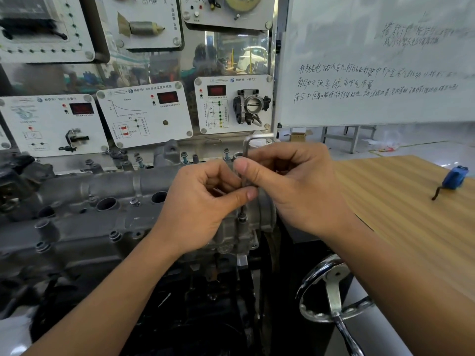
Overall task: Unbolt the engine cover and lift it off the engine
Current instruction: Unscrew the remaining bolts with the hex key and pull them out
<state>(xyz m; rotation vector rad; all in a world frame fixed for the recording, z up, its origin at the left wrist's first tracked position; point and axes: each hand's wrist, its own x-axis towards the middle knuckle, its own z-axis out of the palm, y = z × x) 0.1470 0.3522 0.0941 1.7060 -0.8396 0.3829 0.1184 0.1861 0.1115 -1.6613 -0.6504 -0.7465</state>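
Engine cover [115, 186]: dull grey cast metal, rough-skinned and rounded, stretched across the centre-left of the frame. It has round open wells along its top, and its right end sits right under the hands.
Bolt [241, 217]: a small dark head on a raised boss at the cover's right end, just below the hands. The key's tip comes straight down onto it.
Hex key [259, 136]: bright steel and L-shaped. The long leg stands upright at centre frame, and the short leg pokes out to the right above the hands.
Left hand [203, 206]: the fingers are curled in, and thumb and forefinger pinch the key's shaft low down.
Right hand [295, 186]: also curled, with the thumb laid across the shaft higher up, pinching it against the fingers. The two thumbs are close, one above the other.
Rear bolts [183, 157]: several stand up along the cover's far edge, with bluish shanks showing.
Handwheel [331, 286]: shiny metal with a knurled rim, spoked, at lower right.
Table [398, 214]: a striped wood-grain top on the right side of the frame.
Tape measure [455, 177]: a blue case with a dark strap trailing, lying on the table at the far right.
Whiteboard [372, 60]: glossy white with handwriting on it, filling the upper right.
Training panels [144, 111]: white boards with red displays and diagrams at upper left. One carries a metal throttle body [250, 105].
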